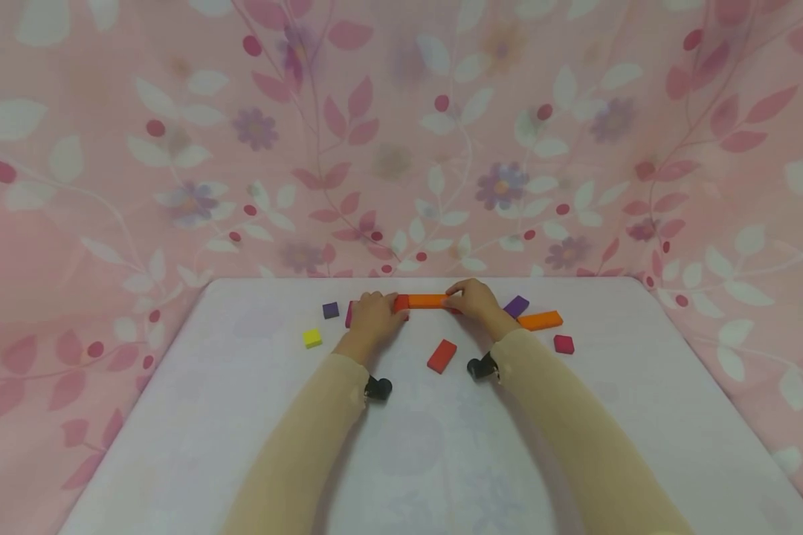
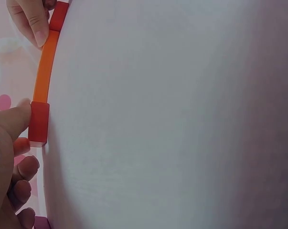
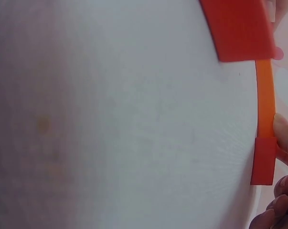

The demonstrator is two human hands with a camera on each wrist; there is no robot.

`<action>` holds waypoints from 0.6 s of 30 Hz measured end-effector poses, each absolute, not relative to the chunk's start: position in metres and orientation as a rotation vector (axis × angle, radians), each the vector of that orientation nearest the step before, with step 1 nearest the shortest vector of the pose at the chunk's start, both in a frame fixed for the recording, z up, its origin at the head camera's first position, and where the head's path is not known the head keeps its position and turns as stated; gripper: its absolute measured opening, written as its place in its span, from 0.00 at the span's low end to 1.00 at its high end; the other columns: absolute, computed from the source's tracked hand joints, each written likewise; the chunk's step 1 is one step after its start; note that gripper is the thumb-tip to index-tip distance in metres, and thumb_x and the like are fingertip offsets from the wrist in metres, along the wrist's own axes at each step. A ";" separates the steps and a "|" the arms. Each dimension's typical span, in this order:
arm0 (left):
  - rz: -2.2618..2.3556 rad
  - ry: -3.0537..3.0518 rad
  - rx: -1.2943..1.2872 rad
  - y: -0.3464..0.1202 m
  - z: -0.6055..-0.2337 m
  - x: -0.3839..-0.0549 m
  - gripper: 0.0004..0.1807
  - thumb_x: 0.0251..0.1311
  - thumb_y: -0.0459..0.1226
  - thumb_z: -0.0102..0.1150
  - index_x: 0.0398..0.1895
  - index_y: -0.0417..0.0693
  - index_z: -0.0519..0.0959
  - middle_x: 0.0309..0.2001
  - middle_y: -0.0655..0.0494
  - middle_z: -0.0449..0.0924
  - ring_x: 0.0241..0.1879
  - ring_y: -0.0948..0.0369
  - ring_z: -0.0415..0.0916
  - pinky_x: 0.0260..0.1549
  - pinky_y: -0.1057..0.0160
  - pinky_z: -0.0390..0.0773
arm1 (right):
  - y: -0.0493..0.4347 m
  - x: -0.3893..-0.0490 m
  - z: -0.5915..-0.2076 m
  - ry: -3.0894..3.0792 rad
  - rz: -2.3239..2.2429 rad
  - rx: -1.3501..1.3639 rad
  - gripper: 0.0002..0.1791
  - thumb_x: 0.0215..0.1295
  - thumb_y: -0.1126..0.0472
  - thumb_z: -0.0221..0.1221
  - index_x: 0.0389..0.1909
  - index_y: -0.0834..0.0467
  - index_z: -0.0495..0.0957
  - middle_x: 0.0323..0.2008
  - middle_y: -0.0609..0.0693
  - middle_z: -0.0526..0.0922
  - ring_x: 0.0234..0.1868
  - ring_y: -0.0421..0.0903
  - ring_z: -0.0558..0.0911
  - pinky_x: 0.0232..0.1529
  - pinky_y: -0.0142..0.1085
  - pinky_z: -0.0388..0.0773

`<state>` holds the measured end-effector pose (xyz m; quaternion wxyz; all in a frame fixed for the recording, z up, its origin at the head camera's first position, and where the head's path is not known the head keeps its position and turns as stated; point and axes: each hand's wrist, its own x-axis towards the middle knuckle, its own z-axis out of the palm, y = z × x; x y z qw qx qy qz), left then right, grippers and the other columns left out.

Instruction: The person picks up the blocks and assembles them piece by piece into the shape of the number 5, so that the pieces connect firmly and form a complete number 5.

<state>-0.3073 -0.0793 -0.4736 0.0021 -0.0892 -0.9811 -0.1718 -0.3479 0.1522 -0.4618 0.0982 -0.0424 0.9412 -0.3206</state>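
Note:
A long orange block [image 1: 427,301] lies in a row between two red blocks near the table's far edge. My left hand [image 1: 372,318] pinches the left red block [image 2: 38,122], thumb against its side. The right hand [image 1: 478,303] pinches the orange block at its right end, beside the other red block [image 3: 264,161]. In the left wrist view, the remaining fingers of my left hand [image 2: 5,157] are bent and partly out of frame. A crimson block [image 1: 349,313] shows past the left hand, mostly hidden by it.
A loose red block [image 1: 442,357] lies between the forearms. Purple [image 1: 331,310] and yellow [image 1: 312,338] blocks are on the left. Near the right forearm lie another purple block [image 1: 517,306], an orange block [image 1: 540,320] and a crimson cube [image 1: 564,344]. Floral cloth [image 1: 401,148] hangs behind.

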 end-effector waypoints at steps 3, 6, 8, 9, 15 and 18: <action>-0.533 -3.087 -0.273 -0.078 -0.474 -0.308 0.31 0.69 0.54 0.55 0.70 0.49 0.72 0.54 0.44 0.77 0.50 0.48 0.67 0.53 0.49 0.68 | 0.153 -0.348 -0.462 2.785 -0.956 -0.126 0.20 0.68 0.51 0.64 0.56 0.56 0.83 0.38 0.53 0.82 0.42 0.52 0.74 0.48 0.41 0.73; -0.537 -3.096 -0.256 -0.077 -0.475 -0.309 0.32 0.69 0.55 0.55 0.71 0.50 0.71 0.54 0.45 0.77 0.50 0.49 0.67 0.54 0.49 0.67 | 0.153 -0.349 -0.462 2.786 -0.961 -0.131 0.20 0.68 0.51 0.64 0.56 0.57 0.83 0.36 0.53 0.82 0.42 0.52 0.74 0.50 0.42 0.72; -0.543 -3.100 -0.245 -0.077 -0.476 -0.309 0.32 0.69 0.55 0.55 0.71 0.51 0.71 0.54 0.45 0.77 0.50 0.50 0.66 0.54 0.49 0.67 | 0.153 -0.350 -0.463 2.787 -0.959 -0.133 0.20 0.67 0.52 0.64 0.56 0.56 0.83 0.37 0.53 0.82 0.43 0.52 0.74 0.50 0.42 0.72; -0.547 -3.103 -0.239 -0.077 -0.477 -0.310 0.32 0.69 0.55 0.55 0.71 0.52 0.71 0.54 0.46 0.77 0.51 0.50 0.66 0.54 0.49 0.67 | 0.154 -0.350 -0.463 2.792 -0.952 -0.137 0.20 0.67 0.52 0.64 0.56 0.56 0.83 0.38 0.53 0.82 0.43 0.52 0.74 0.50 0.42 0.72; -0.573 -3.103 -0.224 -0.076 -0.478 -0.312 0.32 0.69 0.55 0.56 0.72 0.53 0.70 0.55 0.47 0.76 0.52 0.50 0.66 0.55 0.48 0.66 | 0.154 -0.352 -0.462 2.823 -0.910 -0.167 0.20 0.68 0.52 0.64 0.57 0.57 0.83 0.44 0.56 0.80 0.43 0.53 0.73 0.48 0.42 0.72; -0.563 -3.104 -0.226 -0.075 -0.477 -0.312 0.32 0.69 0.56 0.55 0.72 0.53 0.70 0.55 0.46 0.76 0.52 0.50 0.66 0.55 0.48 0.66 | 0.154 -0.353 -0.462 2.822 -0.915 -0.162 0.20 0.68 0.52 0.64 0.56 0.57 0.83 0.45 0.56 0.80 0.43 0.53 0.73 0.49 0.42 0.73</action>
